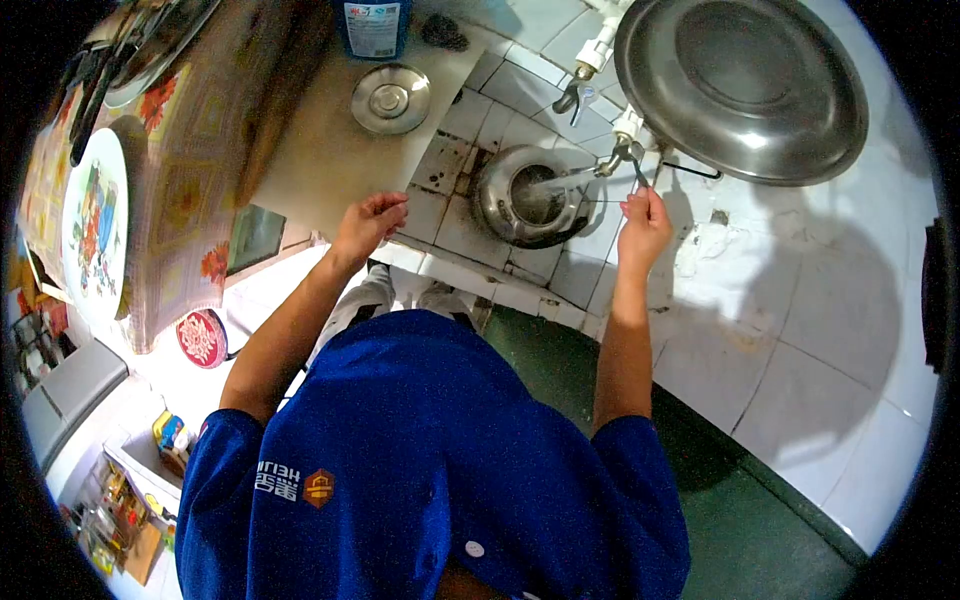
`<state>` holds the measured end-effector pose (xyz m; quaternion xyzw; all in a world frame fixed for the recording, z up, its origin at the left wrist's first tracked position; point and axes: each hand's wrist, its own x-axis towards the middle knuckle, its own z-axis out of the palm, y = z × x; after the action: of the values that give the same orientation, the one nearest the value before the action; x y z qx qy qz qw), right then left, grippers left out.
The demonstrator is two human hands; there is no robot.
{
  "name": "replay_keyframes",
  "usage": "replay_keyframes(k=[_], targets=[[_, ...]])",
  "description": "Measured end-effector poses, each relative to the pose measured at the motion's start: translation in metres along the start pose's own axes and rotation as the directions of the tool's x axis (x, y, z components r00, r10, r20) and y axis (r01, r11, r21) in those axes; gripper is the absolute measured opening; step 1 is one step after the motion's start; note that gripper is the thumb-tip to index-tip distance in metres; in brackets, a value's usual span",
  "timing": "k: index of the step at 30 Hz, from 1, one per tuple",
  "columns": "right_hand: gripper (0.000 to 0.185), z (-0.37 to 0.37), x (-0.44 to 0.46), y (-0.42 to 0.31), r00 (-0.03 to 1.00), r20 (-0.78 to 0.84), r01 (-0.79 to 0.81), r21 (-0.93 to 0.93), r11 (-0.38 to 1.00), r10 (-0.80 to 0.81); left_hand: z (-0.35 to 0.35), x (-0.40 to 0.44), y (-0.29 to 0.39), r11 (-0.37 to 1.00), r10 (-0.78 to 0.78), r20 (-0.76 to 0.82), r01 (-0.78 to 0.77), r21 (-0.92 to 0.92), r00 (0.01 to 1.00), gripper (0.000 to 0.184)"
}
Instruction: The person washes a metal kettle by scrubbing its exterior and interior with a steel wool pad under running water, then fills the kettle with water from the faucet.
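Observation:
A metal kettle (492,205) without its lid stands on the tiled ledge, its black handle (560,235) tipped to the lower right side. Water (560,184) streams from a wall faucet (618,160) into the round opening. My right hand (645,225) has its fingers closed on that faucet's lever (639,174). Loosely curled, my left hand (370,228) hovers near the counter's edge, and nothing shows in its fingers. A round metal lid (391,98) with a knob lies on the counter beyond it.
A second faucet (575,96) sits farther up the same white pipe. On the wall at the right hangs a large metal basin (745,85). A blue container (374,28) and a dark scrubber (444,33) stand on the counter (335,150). A patterned cloth (185,200) hangs at left.

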<state>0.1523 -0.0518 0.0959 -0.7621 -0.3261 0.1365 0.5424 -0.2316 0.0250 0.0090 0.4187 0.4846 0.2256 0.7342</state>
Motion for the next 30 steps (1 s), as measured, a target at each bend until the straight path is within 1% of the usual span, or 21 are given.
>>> replay_keyframes(k=[2, 4, 5, 7, 8, 10, 11, 13, 14, 15, 16, 17, 18, 20, 21, 24, 25, 26, 27, 28, 30], targets=[[0.026, -0.001, -0.003, 0.01, 1.0, -0.003, -0.018, 0.025, 1.0, 0.018, -0.001, 0.002, -0.004, 1.0, -0.005, -0.002, 0.005, 0.003, 1.0, 0.035], [0.024, -0.004, -0.01, 0.027, 0.995, -0.002, -0.102, -0.014, 0.995, 0.102, -0.002, 0.002, -0.008, 1.0, -0.014, -0.005, 0.014, 0.003, 1.0, 0.034], [0.024, -0.008, -0.015, 0.037, 0.994, 0.005, -0.105, -0.019, 0.994, 0.105, 0.0, 0.0, -0.006, 1.0, -0.011, -0.014, 0.011, -0.018, 1.0, 0.033], [0.022, -0.014, -0.026, 0.06, 0.947, 0.155, -0.281, -0.031, 0.959, 0.283, 0.001, -0.002, -0.003, 0.999, -0.007, -0.028, 0.006, -0.044, 1.0, 0.032], [0.022, -0.017, -0.033, 0.073, 0.946, 0.16, -0.279, -0.034, 0.96, 0.281, 0.001, -0.003, -0.002, 0.999, -0.011, -0.024, 0.01, -0.043, 1.0, 0.03], [0.024, -0.021, -0.05, 0.1, 0.898, 0.225, -0.356, -0.137, 0.924, 0.379, 0.001, -0.003, -0.001, 0.999, -0.01, -0.02, 0.009, -0.042, 1.0, 0.029], [0.024, -0.024, -0.058, 0.117, 0.899, 0.227, -0.351, -0.135, 0.926, 0.374, 0.002, -0.003, -0.002, 1.0, 0.001, -0.025, -0.002, -0.031, 1.0, 0.027], [0.025, -0.028, -0.07, 0.144, 0.84, 0.277, -0.375, -0.324, 0.869, 0.466, 0.004, -0.003, 0.0, 1.0, 0.023, -0.033, -0.024, -0.018, 0.999, 0.026], [0.025, -0.027, -0.076, 0.144, 0.844, 0.28, -0.369, -0.316, 0.874, 0.458, 0.006, -0.003, 0.001, 0.998, 0.026, -0.048, -0.028, -0.055, 0.999, 0.023], [0.025, -0.026, -0.084, 0.145, 0.802, 0.259, -0.484, -0.247, 0.839, 0.539, 0.006, -0.004, 0.003, 0.995, 0.027, -0.063, -0.033, -0.09, 0.998, 0.021], [0.025, -0.025, -0.09, 0.146, 0.749, 0.246, -0.591, -0.172, 0.788, 0.615, 0.005, -0.003, 0.003, 0.996, 0.039, -0.064, -0.044, -0.082, 0.997, 0.021], [0.023, -0.032, -0.088, 0.179, 0.775, 0.399, -0.415, -0.264, 0.871, 0.49, 0.002, -0.002, 0.003, 0.998, 0.039, -0.045, -0.042, -0.05, 0.998, 0.021], [0.023, -0.032, -0.092, 0.18, 0.781, 0.398, -0.412, -0.25, 0.876, 0.481, 0.001, -0.001, 0.004, 0.999, 0.04, -0.026, -0.04, -0.017, 0.999, 0.021], [0.024, -0.032, -0.099, 0.185, 0.785, 0.418, -0.382, -0.254, 0.888, 0.458, 0.003, -0.002, 0.007, 0.996, 0.086, -0.023, -0.087, -0.013, 0.996, 0.021], [0.023, -0.031, -0.1, 0.19, 0.793, 0.409, -0.331, -0.332, 0.883, 0.451, 0.004, -0.003, 0.01, 0.997, 0.082, -0.021, -0.082, 0.0, 0.996, 0.02], [0.023, -0.029, -0.109, 0.191, 0.835, 0.373, -0.309, -0.288, 0.906, 0.404, 0.003, -0.005, 0.013, 0.993, 0.12, 0.007, -0.12, -0.006, 0.993, 0.022], [0.023, -0.028, -0.11, 0.19, 0.842, 0.369, -0.31, -0.267, 0.913, 0.394, 0.003, -0.005, 0.013, 0.995, 0.097, -0.003, -0.097, -0.004, 0.995, 0.022], [0.026, -0.027, -0.11, 0.191, 0.853, 0.372, -0.276, -0.274, 0.921, 0.366, 0.006, -0.01, 0.02, 0.997, 0.073, -0.014, -0.073, -0.001, 0.997, 0.023], [0.029, -0.026, -0.111, 0.192, 0.862, 0.376, -0.243, -0.281, 0.928, 0.339, 0.01, -0.018, 0.024, 0.994, 0.105, -0.054, -0.104, 0.021, 0.993, 0.022], [0.029, -0.026, -0.114, 0.193, 0.867, 0.371, -0.245, -0.262, 0.933, 0.332, 0.015, -0.023, 0.03, 0.993, 0.118, -0.051, -0.116, 0.038, 0.992, 0.022], [0.029, -0.025, -0.12, 0.163, 0.854, 0.348, -0.364, -0.131, 0.922, 0.387, 0.022, -0.032, 0.039, 0.995, 0.099, -0.079, -0.097, 0.028, 0.992, 0.026]])
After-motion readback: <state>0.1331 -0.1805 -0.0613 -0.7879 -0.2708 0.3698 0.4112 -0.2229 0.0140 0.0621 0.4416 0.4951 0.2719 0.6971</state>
